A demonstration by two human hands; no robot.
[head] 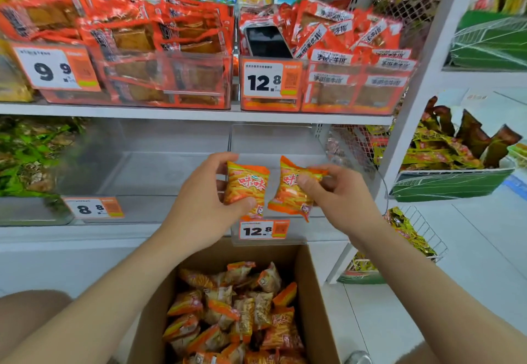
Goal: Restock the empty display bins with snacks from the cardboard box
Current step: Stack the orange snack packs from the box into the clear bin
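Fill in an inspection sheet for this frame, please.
Surface: white shelf; two clear bins on its lower level are empty.
Job's things: open cardboard box below, full of orange snack packets.
Clutter: phone lying atop the stock in an upper bin.
Grips: left grip holds one packet, right grip holds another, in front of the empty bins.
Cables: thin dark wire beside the shelf post, purpose unclear.
Surroundings: price tags, wire basket at right.

Under display bins [273, 138], cardboard box [309, 292]
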